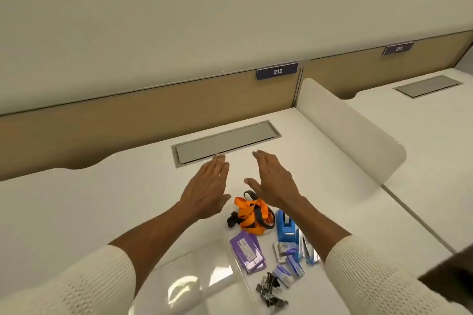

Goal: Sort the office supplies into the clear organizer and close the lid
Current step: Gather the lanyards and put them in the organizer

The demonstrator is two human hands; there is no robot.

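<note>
My left hand [208,186] and my right hand [275,181] are stretched flat above the white desk [89,207], palms down, fingers together, holding nothing. Just below them lies an orange and black lanyard [252,213]. To its right stands a blue tape dispenser [284,227], with a blue stapler [308,248] and small staple boxes [286,263] beside it. Purple card holders [247,250] lie left of those. Black binder clips [271,291] sit nearest me. The clear organizer [194,281] rests at the near edge between my forearms, its lid down.
A grey cable hatch [225,142] is set into the desk just beyond my fingertips. A white rounded divider [350,128] bounds the desk on the right. A tan back panel carries the label 212 [277,71]. A neighbouring desk lies further right.
</note>
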